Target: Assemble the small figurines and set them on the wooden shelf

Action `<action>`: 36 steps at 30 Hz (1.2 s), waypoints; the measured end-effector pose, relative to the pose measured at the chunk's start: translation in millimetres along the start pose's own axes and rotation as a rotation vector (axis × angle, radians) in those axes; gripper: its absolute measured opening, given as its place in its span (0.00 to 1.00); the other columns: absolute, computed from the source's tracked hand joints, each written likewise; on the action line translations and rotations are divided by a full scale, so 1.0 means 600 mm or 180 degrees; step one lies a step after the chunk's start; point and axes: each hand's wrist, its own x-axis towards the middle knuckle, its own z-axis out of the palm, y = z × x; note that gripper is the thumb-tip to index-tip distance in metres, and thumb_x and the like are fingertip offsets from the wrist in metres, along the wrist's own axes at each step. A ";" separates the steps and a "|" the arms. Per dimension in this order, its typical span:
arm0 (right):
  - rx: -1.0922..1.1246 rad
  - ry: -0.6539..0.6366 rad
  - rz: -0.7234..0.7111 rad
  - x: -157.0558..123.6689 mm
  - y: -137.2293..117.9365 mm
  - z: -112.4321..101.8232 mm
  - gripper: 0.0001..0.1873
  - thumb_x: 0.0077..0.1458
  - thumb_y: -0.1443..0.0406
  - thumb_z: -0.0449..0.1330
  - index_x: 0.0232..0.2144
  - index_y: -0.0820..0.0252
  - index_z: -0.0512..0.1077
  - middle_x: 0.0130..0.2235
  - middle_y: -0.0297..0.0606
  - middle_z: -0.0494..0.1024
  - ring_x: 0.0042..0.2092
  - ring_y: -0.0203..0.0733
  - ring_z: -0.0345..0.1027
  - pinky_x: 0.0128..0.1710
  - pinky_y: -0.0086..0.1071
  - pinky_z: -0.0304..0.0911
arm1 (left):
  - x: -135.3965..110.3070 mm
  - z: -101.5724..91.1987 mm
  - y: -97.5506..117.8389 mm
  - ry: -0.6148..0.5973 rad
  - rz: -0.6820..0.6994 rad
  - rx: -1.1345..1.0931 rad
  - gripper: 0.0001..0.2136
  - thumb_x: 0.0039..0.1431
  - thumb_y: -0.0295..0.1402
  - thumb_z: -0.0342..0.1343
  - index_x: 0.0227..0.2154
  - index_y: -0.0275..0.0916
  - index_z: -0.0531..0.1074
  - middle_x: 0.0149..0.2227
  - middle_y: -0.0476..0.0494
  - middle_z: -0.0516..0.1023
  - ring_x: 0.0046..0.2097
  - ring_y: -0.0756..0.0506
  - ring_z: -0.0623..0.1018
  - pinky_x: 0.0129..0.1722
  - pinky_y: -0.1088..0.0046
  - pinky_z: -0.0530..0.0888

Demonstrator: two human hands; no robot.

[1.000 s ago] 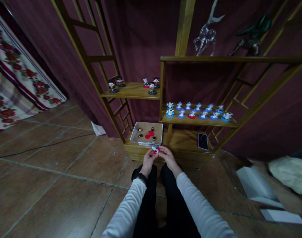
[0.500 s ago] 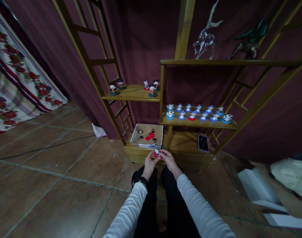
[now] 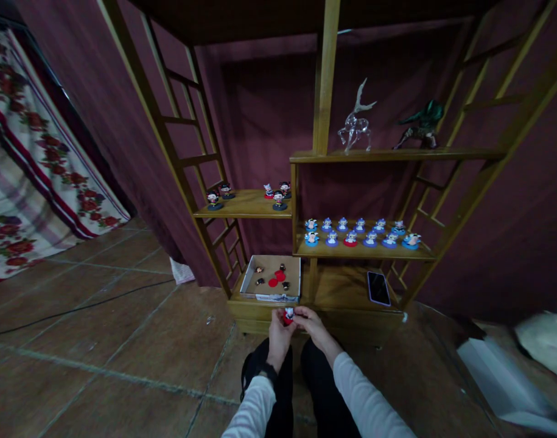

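Observation:
Between my fingertips is a small white figurine (image 3: 289, 314) on a red base, held in front of the cabinet's lower edge. My left hand (image 3: 279, 333) is closed on its left side, and my right hand (image 3: 311, 322) pinches it from the right. Just beyond my hands, a shallow cardboard box (image 3: 248, 281) holds several small dark-haired figure pieces and red discs (image 3: 280, 276). On the left shelf stand several dark-haired figurines (image 3: 279, 201) and one white figurine with a red base (image 3: 268, 191). Two rows of small figurines (image 3: 370, 238), mostly on blue or purple bases, fill the right shelf.
A phone (image 3: 378, 288) lies on the bottom board at right. Above, a clear deer ornament (image 3: 355, 126) and a dark green statue (image 3: 422, 126) stand on the upper shelf. A cable (image 3: 100, 304) crosses the tiled floor; a white carton (image 3: 501, 383) is at right.
The camera view has tilted up, so the cabinet sits lower in the picture. Both hands keep hold of the figurine, which now appears more upright.

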 end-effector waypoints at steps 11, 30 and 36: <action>0.0051 -0.0149 0.0027 0.006 0.005 -0.003 0.20 0.32 0.52 0.67 0.28 0.58 0.73 0.31 0.37 0.75 0.35 0.44 0.70 0.36 0.37 0.63 | 0.001 -0.017 -0.002 -0.0420 -0.0354 -0.0013 0.20 0.38 0.28 0.63 0.39 0.35 0.71 0.39 0.38 0.77 0.40 0.42 0.76 0.45 0.64 0.70; 0.0002 -0.0040 0.0035 0.005 -0.003 -0.007 0.21 0.34 0.52 0.67 0.30 0.58 0.73 0.35 0.38 0.76 0.36 0.40 0.69 0.39 0.37 0.64 | 0.030 -0.018 -0.006 -0.0275 -0.0622 -0.0525 0.21 0.29 0.31 0.67 0.31 0.36 0.69 0.30 0.45 0.76 0.32 0.48 0.75 0.37 0.69 0.69; 0.0000 -0.0081 0.0119 0.008 0.000 -0.007 0.21 0.34 0.53 0.67 0.30 0.58 0.74 0.34 0.37 0.76 0.34 0.38 0.69 0.39 0.37 0.65 | 0.036 -0.018 0.000 -0.0256 -0.0619 -0.0511 0.20 0.28 0.29 0.67 0.29 0.36 0.67 0.27 0.48 0.75 0.29 0.49 0.73 0.35 0.71 0.69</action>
